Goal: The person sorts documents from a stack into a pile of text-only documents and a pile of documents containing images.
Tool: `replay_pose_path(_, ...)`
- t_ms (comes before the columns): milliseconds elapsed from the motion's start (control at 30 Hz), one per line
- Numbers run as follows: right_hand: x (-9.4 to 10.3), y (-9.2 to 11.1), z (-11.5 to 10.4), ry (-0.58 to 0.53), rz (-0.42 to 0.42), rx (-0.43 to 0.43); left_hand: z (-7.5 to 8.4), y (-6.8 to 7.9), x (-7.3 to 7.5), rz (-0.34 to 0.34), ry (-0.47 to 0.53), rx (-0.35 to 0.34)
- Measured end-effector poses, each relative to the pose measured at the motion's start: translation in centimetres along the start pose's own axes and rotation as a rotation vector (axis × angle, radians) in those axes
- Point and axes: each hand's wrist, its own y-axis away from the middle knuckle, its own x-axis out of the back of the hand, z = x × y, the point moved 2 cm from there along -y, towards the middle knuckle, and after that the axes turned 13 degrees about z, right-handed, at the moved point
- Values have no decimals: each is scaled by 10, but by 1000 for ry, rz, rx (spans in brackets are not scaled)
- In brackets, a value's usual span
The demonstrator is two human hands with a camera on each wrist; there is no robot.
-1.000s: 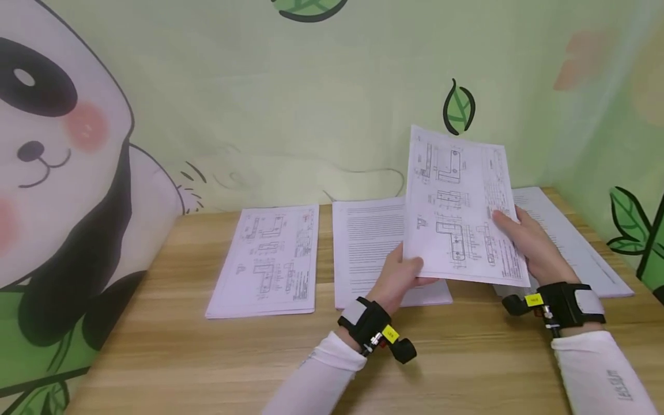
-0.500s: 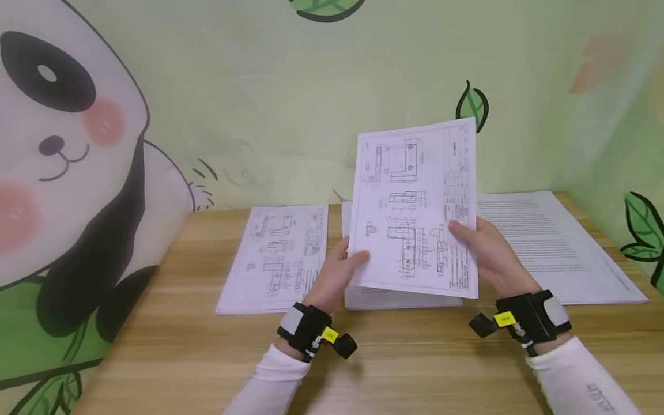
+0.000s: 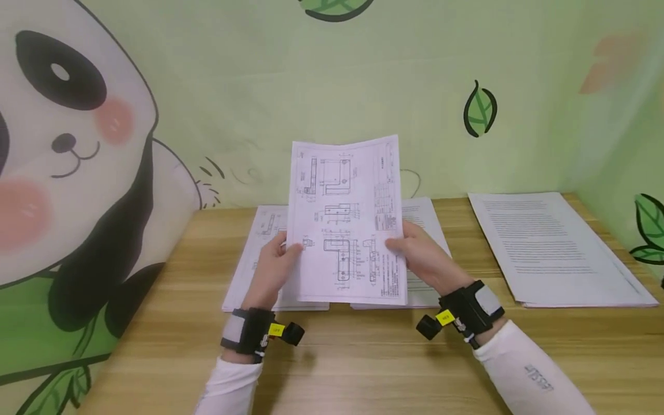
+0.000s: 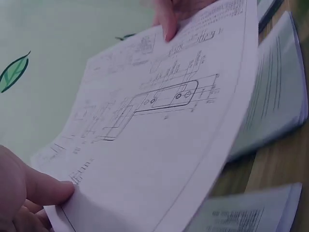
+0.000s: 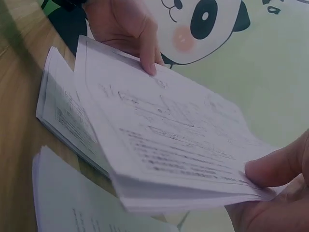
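Both hands hold a thin stack of paper printed with technical drawings, raised above the table and tilted toward me. My left hand pinches its left edge, thumb on the front and fingers behind. On the right edge, my right hand grips the same way, its thumb pressing the top sheet. Sheets fan slightly apart at the near corner in the right wrist view. Behind the held stack, partly covered by it, lie a stack of drawings at left and a stack of text pages in the middle.
A further stack of text pages lies at the right of the wooden table. A green wall cloth with a panda and leaves stands right behind the table's back edge.
Both hands have carried the held paper stack leftward, from over the right and middle stacks to between the left and middle ones. It now stands more upright in view.
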Motion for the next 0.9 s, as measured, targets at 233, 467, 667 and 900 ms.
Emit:
replay_pose_path(233, -45, -24, 18, 49, -10, -22, -20, -19, 40, 51, -119, 37)
replay_pose_path(467, -79, -44, 39, 230, 156, -54, -38, -29, 70, 102, -196, 69)
replay_pose_path(667, -102, -56, 58, 280, 222, -83, -58, -35, 84, 82, -246, 90)
replay_pose_path(900, -114, -61, 67, 412, 289, 6, -75, -47, 84, 162, -255, 105)
